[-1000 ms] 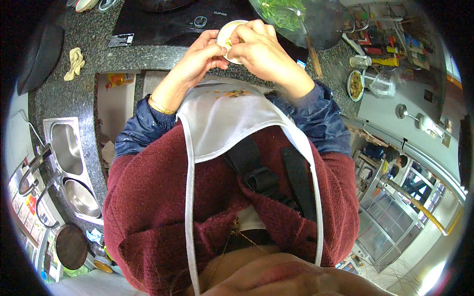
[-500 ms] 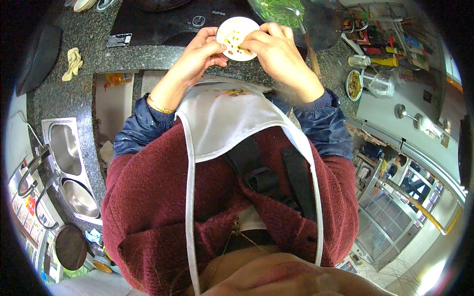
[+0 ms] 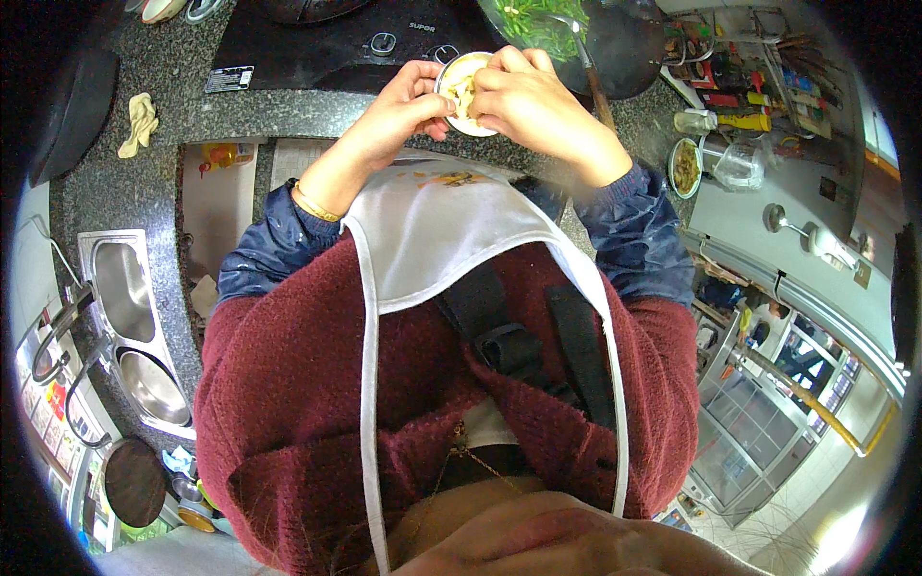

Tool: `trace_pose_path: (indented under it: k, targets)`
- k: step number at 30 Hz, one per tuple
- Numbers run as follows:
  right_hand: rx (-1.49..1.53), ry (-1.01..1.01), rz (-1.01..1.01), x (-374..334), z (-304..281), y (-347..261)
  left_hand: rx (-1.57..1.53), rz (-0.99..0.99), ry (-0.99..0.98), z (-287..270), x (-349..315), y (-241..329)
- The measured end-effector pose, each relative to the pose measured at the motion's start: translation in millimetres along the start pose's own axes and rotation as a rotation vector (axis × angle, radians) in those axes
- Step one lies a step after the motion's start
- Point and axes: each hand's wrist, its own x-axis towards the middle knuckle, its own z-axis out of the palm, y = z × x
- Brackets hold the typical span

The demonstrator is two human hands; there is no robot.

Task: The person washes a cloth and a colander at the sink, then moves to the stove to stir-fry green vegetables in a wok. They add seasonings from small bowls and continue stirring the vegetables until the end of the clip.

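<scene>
A small white dish (image 3: 466, 67), tilted towards me, is held over the counter edge in front of the cooktop. Pale chopped pieces (image 3: 461, 93) lie in it, perhaps garlic. My left hand (image 3: 411, 110) grips the dish by its left rim, thumb on the near side. My right hand (image 3: 533, 101) reaches over the right side, its bent fingers pressed together inside the dish; what they pinch is hidden. Beyond that hand stands a dark wok (image 3: 634, 58) with cut green vegetables (image 3: 528, 21). A turner with a wooden handle (image 3: 597, 91) rests in the wok.
The black cooktop (image 3: 317, 58) lies beyond my hands. A pale cloth or glove (image 3: 139, 125) lies on the stone counter at left, near a double sink (image 3: 125, 288). To the right are a bowl of food (image 3: 685, 168), a glass jar (image 3: 696, 121) and a rack of bottles and packets.
Both hands have brought the dish slightly right and nearer to me, tilting it more. My right fingers have closed in deeper over the pieces.
</scene>
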Motion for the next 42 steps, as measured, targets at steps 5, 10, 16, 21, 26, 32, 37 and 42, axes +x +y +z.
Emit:
trace_pose_path:
  k: [5,10,16,21,26,32,37,42]
  targets:
    - [0.030,0.059,0.099,-9.9,-2.9,2.1,0.056,0.024,0.045,-4.0,0.9,0.7]
    - [0.070,0.056,0.168,-10.6,2.4,-9.9,0.086,0.058,0.071,-4.0,-0.1,2.2]
    - [0.036,-0.013,0.183,-8.1,7.2,-16.7,0.084,0.041,0.061,-4.4,2.1,-1.7]
    - [0.131,-0.029,0.169,-7.7,12.2,-12.3,0.008,0.006,0.040,-2.0,2.2,-4.8]
    - [0.297,0.006,0.177,-6.7,9.2,-8.9,-0.076,-0.047,0.065,-5.1,3.5,-9.4]
    - [0.456,0.012,0.187,-6.2,8.9,-1.5,-0.135,-0.096,0.053,-4.3,4.1,-10.0]
    - [0.493,-0.021,0.141,-8.5,10.6,7.2,-0.150,-0.153,0.063,0.0,1.6,-10.4]
    - [0.558,-0.063,0.178,-9.2,14.9,9.8,-0.210,-0.177,0.030,1.3,3.1,-14.9]
